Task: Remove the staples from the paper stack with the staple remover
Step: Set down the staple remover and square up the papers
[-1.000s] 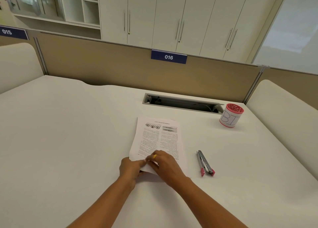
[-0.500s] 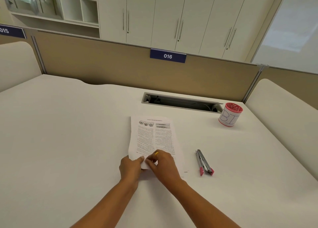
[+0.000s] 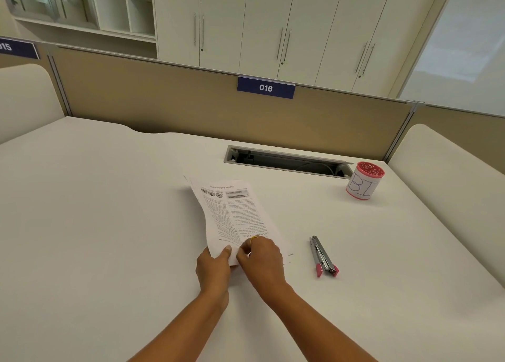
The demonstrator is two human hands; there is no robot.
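blue sign (image 3: 266,88) on partition (image 3: 164,107): 016 | left sign (image 3: 16,49): 015, cut off | pink cup (image 3: 364,180) label: BI

Brightly and evenly lit, brightest at the washed-out glass wall (image 3: 464,47) at upper right. Soft, faint shadows under the left hand (image 3: 214,268), right hand (image 3: 263,260) and staple remover (image 3: 322,256) on the desk (image 3: 109,211). Bowed by the wide lens toward the edges, most along the partition (image 3: 164,102). Sharp mid-frame; print on the paper stack (image 3: 235,214) too small to read.

Our left hand (image 3: 214,268) and right hand (image 3: 262,260) pinch the near corner of the paper stack (image 3: 237,214), whose left edge curls off the tabletop (image 3: 109,211). A staple remover (image 3: 323,256) lies to the right, a pink cup (image 3: 364,181) beyond.
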